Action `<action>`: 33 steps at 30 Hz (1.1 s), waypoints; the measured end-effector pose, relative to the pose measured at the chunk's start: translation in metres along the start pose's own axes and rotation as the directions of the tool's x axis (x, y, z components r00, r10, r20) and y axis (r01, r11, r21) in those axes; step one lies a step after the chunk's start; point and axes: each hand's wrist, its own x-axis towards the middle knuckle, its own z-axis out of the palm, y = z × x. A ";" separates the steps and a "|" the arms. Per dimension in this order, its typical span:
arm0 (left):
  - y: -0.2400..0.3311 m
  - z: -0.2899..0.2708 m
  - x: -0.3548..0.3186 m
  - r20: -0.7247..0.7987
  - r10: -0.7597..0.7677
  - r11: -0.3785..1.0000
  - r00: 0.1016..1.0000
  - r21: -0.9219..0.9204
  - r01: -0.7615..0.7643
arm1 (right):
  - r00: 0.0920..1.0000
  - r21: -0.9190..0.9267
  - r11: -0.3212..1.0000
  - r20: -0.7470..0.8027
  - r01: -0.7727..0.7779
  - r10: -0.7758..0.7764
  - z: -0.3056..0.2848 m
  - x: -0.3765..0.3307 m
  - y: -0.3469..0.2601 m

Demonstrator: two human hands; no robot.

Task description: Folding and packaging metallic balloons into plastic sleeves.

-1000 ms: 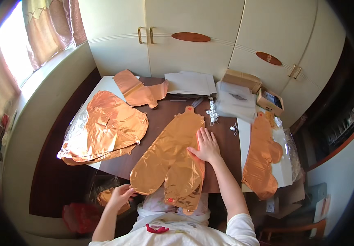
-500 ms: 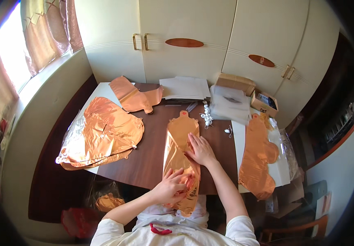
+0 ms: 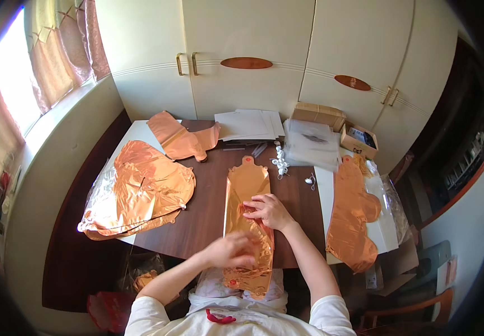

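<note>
A flat, uninflated orange-gold foil balloon [image 3: 247, 185] lies lengthwise in front of me, its near end hanging over the table edge above my lap. Its right side is creased and partly folded over. At the middle of that side my right hand [image 3: 269, 211] has its fingers bent and thumb drawn in, pinching the foil. My left hand [image 3: 232, 250] is over the lower part of the balloon, blurred by motion, so its fingers are hard to read.
A stack of similar foil balloons [image 3: 149, 187] lies at the left, with another flat piece [image 3: 180, 137] behind. More foil [image 3: 351, 215] rests at the right. White sheets [image 3: 250, 124], clear plastic sleeves [image 3: 312, 143], a small box [image 3: 359, 140] and white string [image 3: 279, 162] stand along the back.
My right hand has drawn toward me and bent its fingers at the foil's right side. My left hand has shifted left and slightly up from the foil's lower part.
</note>
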 end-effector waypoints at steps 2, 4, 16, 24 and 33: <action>-0.011 -0.021 0.007 -0.150 -0.075 0.909 0.986 0.397 0.129 | 1.000 -0.010 1.000 0.001 0.008 -0.008 -0.001 0.001 0.000; -0.051 -0.035 0.008 -0.230 -0.106 0.720 0.968 0.654 0.234 | 1.000 -0.018 1.000 0.000 0.025 -0.025 -0.003 0.003 -0.002; -0.097 -0.066 0.025 -0.096 -0.279 0.631 0.955 0.732 0.258 | 0.997 0.027 0.999 -0.066 0.033 -0.031 -0.001 0.002 -0.002; -0.107 -0.077 0.033 -0.073 -0.370 0.652 0.926 0.690 0.314 | 0.997 0.051 0.998 -0.078 0.032 -0.028 -0.001 0.003 -0.005; -0.117 -0.092 0.045 -0.019 -0.372 0.639 0.928 0.719 0.271 | 0.997 0.086 0.996 -0.075 0.024 -0.017 -0.002 0.004 0.000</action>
